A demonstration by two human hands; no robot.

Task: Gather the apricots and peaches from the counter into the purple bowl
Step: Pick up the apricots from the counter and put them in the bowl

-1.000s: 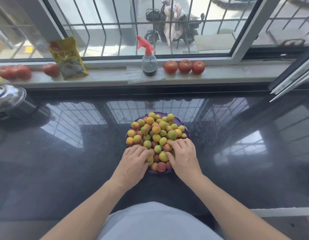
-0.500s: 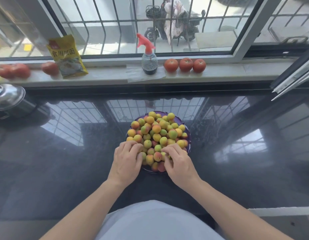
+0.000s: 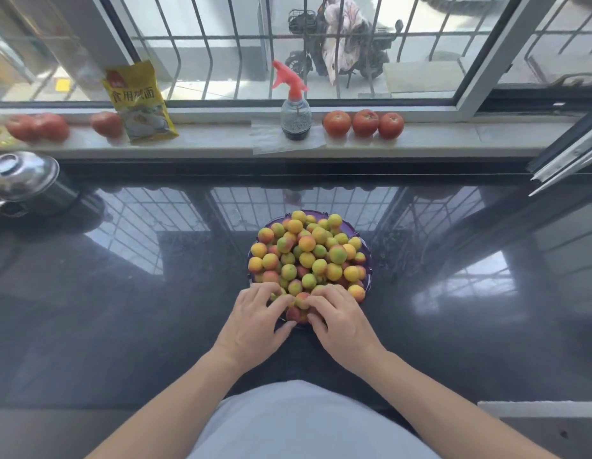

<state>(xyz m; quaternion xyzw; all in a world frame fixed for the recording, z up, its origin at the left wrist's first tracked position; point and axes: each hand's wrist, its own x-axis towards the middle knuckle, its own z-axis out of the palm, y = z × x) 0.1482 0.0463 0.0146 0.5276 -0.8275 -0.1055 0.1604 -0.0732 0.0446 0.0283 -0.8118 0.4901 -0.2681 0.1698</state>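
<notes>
Both hands' fingers [image 3: 281, 301] curled on fruit [image 3: 302, 300] heaped in purple bowl [image 3: 367, 248].

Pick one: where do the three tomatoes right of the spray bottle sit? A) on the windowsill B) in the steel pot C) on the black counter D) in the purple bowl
A: the three tomatoes sit in a row on the windowsill, just right of the spray bottle.

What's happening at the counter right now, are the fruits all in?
A person is standing at the dark counter with both hands at the near edge of the purple bowl, which is heaped with apricots and peaches. The left hand and right hand meet around a reddish fruit at the front of the pile. No loose fruit shows on the counter; tomatoes sit on the windowsill.
</notes>
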